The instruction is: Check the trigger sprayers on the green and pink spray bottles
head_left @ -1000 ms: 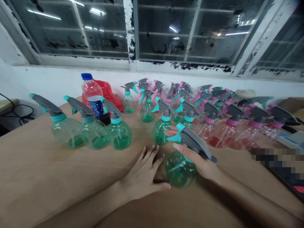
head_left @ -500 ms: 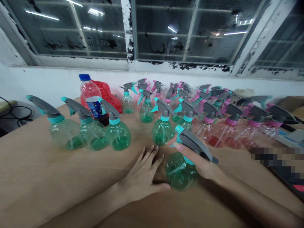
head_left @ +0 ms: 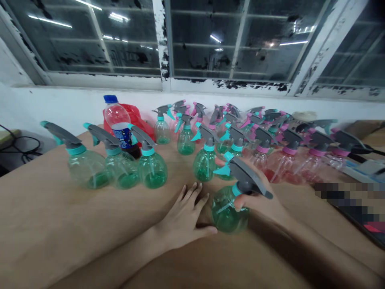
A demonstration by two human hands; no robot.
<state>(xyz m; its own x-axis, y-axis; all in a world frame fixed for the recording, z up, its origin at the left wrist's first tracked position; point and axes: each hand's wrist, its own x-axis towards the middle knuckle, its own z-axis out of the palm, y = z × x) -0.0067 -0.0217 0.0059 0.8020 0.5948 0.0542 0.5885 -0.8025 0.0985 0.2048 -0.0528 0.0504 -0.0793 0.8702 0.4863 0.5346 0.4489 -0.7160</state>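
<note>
A green, clear spray bottle (head_left: 225, 216) with a grey and turquoise trigger head stands in front of me, some green liquid in it. My right hand (head_left: 266, 204) grips it from the right just under the collar, thumb on the near side; the other fingers are partly hidden behind the head. Flat on the table lies my left hand (head_left: 182, 224), fingers spread and holding nothing. Its thumb tip comes close to the bottle's lower left side. Just beyond my fingertips stands another green spray bottle (head_left: 206, 168).
Three green spray bottles (head_left: 153, 170) line up at left. Behind them are a soda bottle (head_left: 120, 134) with a blue cap and a red plastic bag (head_left: 141, 124). Several pink and green spray bottles (head_left: 281, 164) crowd the right and back, below the window (head_left: 207, 44).
My right hand has shifted from the trigger head down to the bottle's neck, its thumb now below the collar. My left hand stays flat on the table.
</note>
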